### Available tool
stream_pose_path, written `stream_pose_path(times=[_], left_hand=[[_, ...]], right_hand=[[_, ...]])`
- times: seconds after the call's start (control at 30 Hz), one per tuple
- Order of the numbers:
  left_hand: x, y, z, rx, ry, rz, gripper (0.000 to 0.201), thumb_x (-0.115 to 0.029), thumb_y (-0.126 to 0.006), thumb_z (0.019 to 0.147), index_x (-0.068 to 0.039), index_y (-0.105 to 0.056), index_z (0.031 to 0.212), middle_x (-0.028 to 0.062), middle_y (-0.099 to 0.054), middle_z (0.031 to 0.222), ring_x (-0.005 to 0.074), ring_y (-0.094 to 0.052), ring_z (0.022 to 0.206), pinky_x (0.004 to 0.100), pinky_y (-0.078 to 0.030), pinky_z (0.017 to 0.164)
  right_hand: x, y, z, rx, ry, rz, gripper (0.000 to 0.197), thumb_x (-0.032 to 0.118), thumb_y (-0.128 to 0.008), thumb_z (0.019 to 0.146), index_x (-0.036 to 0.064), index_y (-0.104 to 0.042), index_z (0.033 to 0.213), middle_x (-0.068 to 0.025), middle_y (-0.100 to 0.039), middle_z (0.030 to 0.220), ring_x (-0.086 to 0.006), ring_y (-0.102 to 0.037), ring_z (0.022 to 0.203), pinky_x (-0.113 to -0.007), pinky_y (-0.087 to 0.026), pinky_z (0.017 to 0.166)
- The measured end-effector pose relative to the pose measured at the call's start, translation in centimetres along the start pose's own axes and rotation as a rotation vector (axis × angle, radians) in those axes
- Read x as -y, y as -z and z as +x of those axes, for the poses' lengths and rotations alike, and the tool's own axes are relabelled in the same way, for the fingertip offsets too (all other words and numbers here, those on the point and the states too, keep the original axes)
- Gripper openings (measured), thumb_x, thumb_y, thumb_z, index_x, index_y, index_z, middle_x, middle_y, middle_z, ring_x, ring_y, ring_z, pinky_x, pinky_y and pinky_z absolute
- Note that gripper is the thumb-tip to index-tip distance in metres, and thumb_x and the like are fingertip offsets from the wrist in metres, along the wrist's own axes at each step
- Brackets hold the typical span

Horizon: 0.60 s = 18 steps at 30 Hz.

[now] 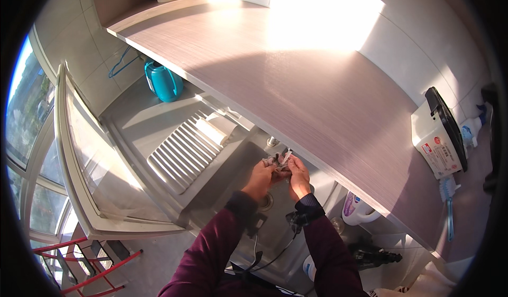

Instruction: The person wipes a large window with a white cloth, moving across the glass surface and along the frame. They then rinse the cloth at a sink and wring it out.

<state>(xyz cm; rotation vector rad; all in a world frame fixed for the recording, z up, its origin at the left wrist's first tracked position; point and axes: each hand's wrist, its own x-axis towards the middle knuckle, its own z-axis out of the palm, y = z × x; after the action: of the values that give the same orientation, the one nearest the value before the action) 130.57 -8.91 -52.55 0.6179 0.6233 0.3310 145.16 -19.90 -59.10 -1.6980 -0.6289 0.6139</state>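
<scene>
Both my hands are together over the grey sink (236, 165), close below the shelf's edge. Between them is a small crumpled wet-looking cloth (282, 162), grey and whitish with darker patches. My left hand (260, 179) has its fingers closed round the cloth's left side. From the other side my right hand (299, 176) grips it, thumb and fingers bent inward. A bright white streak at the cloth's top could be water or a fold; I cannot tell which. Just beyond the hands stands a small metal fitting (272, 141). The drain (265, 202) shows partly beneath my left wrist.
A ribbed washboard (185, 151) adjoins the sink, with a pale bar (212, 132) on it. Behind stands a teal jug (163, 81). The wooden shelf (296, 101) overhangs the sink. An open window frame (79, 191) is left; a white bottle (359, 209) stands right.
</scene>
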Motion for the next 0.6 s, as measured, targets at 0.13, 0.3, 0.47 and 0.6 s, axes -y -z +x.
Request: stream_pose_path(times=[0.13,0.3,0.47,0.6], left_hand=[[1.5,0.6,0.9,0.051,-0.195,0.145,0.027,-0.01,-0.052,0.11,-0.007,-0.058,0.136,0.0068,-0.071,0.112,0.0189,-0.068,0.102,0.0361,-0.06,0.08],[2.1,-0.2,0.5,-0.361,-0.143,0.285,0.023,-0.024,-0.061,0.109,-0.012,-0.058,0.128,0.0034,-0.067,0.116,0.0161,-0.065,0.099,0.0354,-0.056,0.073],[0.2,1.0,-0.5,-0.02,0.14,0.08,0.027,-0.036,-0.064,0.109,-0.014,-0.06,0.124,-0.0007,-0.063,0.113,0.013,-0.061,0.097,0.0336,-0.052,0.069],[0.9,0.5,-0.8,-0.09,-0.11,0.205,0.028,-0.041,-0.059,0.111,-0.013,-0.061,0.116,-0.0023,-0.063,0.1,0.0123,-0.061,0.088,0.0304,-0.051,0.064]], right_hand=[[-0.9,-0.9,1.3,-0.005,0.081,-0.242,0.031,0.021,-0.056,0.112,0.0006,-0.068,0.133,-0.0059,-0.074,0.119,-0.012,-0.069,0.108,-0.029,-0.054,0.096],[0.1,-2.3,1.2,0.116,-0.108,-0.179,0.037,0.034,-0.06,0.111,0.0005,-0.07,0.124,-0.0059,-0.075,0.111,-0.0117,-0.071,0.099,-0.031,-0.058,0.086],[2.4,-1.9,1.1,0.184,-0.381,0.195,0.039,0.036,-0.061,0.11,0.0011,-0.07,0.124,-0.007,-0.075,0.11,-0.015,-0.072,0.098,-0.034,-0.06,0.083],[3.1,-2.0,-0.2,0.227,-0.317,0.459,0.038,0.034,-0.057,0.111,0.0008,-0.065,0.128,-0.0093,-0.073,0.115,-0.0185,-0.072,0.099,-0.035,-0.06,0.081]])
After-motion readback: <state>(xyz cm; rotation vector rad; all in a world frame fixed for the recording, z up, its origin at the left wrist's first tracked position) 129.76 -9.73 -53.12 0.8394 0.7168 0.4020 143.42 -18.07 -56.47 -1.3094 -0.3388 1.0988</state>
